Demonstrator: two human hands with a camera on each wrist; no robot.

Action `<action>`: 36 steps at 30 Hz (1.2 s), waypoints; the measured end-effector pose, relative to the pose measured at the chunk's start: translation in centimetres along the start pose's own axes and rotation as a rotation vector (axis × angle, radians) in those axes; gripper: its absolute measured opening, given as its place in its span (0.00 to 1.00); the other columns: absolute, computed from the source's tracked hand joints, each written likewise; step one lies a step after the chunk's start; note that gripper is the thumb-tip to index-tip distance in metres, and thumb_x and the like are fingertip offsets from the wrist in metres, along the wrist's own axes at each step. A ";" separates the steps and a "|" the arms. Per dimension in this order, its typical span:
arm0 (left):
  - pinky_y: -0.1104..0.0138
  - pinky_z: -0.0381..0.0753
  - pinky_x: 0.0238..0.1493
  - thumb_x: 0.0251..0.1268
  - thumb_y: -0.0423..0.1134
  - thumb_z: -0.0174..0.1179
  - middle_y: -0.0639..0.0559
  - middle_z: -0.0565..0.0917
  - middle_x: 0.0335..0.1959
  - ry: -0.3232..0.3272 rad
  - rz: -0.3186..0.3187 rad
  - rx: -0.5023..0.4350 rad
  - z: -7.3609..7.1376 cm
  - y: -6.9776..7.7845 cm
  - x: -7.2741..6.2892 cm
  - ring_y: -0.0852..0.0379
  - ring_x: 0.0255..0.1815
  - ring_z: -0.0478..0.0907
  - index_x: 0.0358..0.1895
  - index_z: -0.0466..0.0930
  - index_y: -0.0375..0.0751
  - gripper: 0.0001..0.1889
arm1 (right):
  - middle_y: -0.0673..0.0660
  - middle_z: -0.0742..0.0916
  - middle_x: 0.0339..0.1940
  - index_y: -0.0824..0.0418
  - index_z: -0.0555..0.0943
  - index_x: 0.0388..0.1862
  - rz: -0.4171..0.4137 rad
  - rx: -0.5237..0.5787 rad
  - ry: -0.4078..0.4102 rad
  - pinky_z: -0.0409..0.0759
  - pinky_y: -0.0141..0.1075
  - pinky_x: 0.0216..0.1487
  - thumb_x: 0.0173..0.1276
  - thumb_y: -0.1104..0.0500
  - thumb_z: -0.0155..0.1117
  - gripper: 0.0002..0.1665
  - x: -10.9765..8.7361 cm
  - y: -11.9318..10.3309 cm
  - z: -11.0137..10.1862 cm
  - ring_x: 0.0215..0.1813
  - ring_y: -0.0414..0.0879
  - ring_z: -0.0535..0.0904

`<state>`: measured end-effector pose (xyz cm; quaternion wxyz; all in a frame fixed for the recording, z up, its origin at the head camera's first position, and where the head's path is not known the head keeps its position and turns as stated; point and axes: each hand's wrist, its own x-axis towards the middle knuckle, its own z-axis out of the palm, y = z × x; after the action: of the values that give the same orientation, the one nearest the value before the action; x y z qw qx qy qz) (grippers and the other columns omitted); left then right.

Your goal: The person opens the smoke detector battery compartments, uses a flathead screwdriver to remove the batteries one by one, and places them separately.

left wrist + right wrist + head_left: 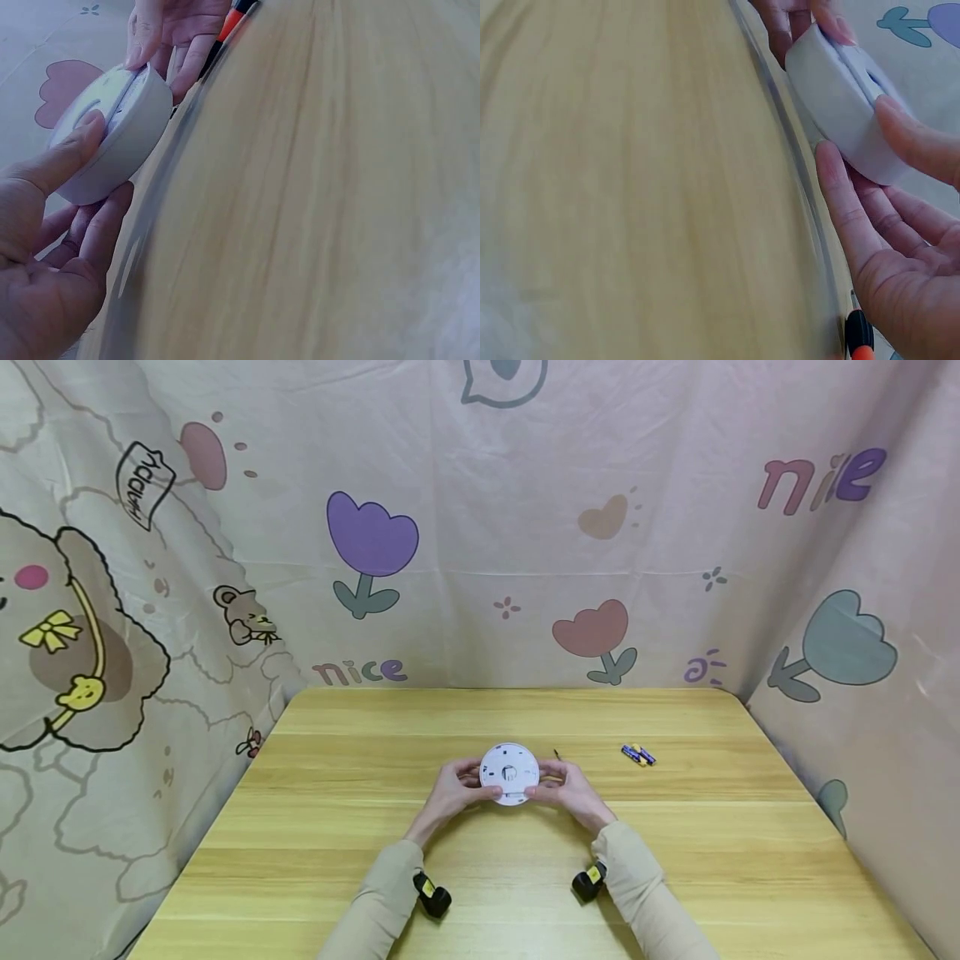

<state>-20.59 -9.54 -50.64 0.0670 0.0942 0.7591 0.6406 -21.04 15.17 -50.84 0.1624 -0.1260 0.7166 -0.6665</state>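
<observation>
A round white smoke detector (pixel 510 787) is held up off the wooden table, its flat slotted face with a central opening turned toward the head camera. My left hand (pixel 456 789) grips its left edge, thumb on the flat face and fingers behind. On the right edge, my right hand (pixel 567 788) holds it in the same way. Both wrist views show the thick rounded side of the smoke detector (pixel 131 154) between thumbs and fingers. Beside the right hand lies a screwdriver with an orange and black handle (pixel 860 336); in the head view only its dark tip (pixel 557 753) shows.
Blue and gold batteries (pixel 638 755) lie together on the wooden table (pixel 337 827), to the right of the hands. Behind and at both sides hangs a printed curtain (pixel 480 527). A black camera (pixel 432 896) is strapped at the left wrist, another (pixel 589 882) at the right.
</observation>
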 end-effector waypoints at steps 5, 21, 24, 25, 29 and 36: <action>0.67 0.88 0.48 0.50 0.32 0.77 0.34 0.86 0.50 0.012 0.000 0.042 -0.1 -0.1 -0.1 0.55 0.44 0.85 0.56 0.80 0.28 0.28 | 0.55 0.88 0.46 0.77 0.71 0.65 -0.022 -0.004 0.009 0.87 0.31 0.52 0.60 0.67 0.72 0.36 0.0 0.1 -0.1 0.45 0.40 0.85; 0.60 0.88 0.56 0.55 0.25 0.71 0.31 0.81 0.57 0.078 0.005 -0.040 0.1 -0.1 -0.3 0.39 0.55 0.83 0.59 0.76 0.28 0.26 | 0.58 0.87 0.54 0.75 0.65 0.72 0.007 0.210 -0.043 0.87 0.43 0.59 0.78 0.56 0.57 0.33 0.2 0.1 0.2 0.46 0.46 0.88; 0.62 0.87 0.56 0.56 0.25 0.70 0.31 0.80 0.58 0.077 0.013 -0.038 0.1 -0.1 -0.2 0.41 0.55 0.82 0.61 0.76 0.28 0.27 | 0.60 0.86 0.55 0.75 0.65 0.72 0.013 0.228 -0.042 0.86 0.43 0.60 0.79 0.52 0.55 0.34 0.2 0.1 0.3 0.47 0.46 0.88; 0.62 0.86 0.57 0.56 0.25 0.70 0.30 0.80 0.58 0.076 0.018 -0.035 0.2 -0.1 -0.2 0.41 0.55 0.82 0.61 0.75 0.27 0.27 | 0.61 0.86 0.57 0.75 0.65 0.72 0.017 0.234 -0.040 0.86 0.43 0.61 0.79 0.52 0.56 0.34 0.2 0.1 0.3 0.47 0.45 0.88; 0.65 0.85 0.55 0.57 0.25 0.69 0.30 0.80 0.58 0.068 0.030 -0.015 0.3 -0.1 -0.1 0.44 0.53 0.82 0.62 0.75 0.28 0.27 | 0.68 0.82 0.62 0.75 0.65 0.72 0.030 0.240 -0.015 0.84 0.42 0.63 0.78 0.54 0.56 0.33 0.2 0.1 0.2 0.49 0.45 0.88; 0.59 0.86 0.60 0.60 0.26 0.68 0.30 0.79 0.61 0.033 0.030 -0.054 0.1 -0.2 -0.1 0.38 0.58 0.82 0.64 0.75 0.29 0.27 | 0.63 0.82 0.60 0.79 0.62 0.72 0.024 0.260 0.011 0.81 0.41 0.67 0.76 0.59 0.59 0.35 0.1 0.0 0.1 0.53 0.44 0.86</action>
<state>-20.51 -9.49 -50.88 0.0473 0.0930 0.7412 0.6632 -21.10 15.05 -50.87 0.1814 -0.0917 0.6265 -0.7524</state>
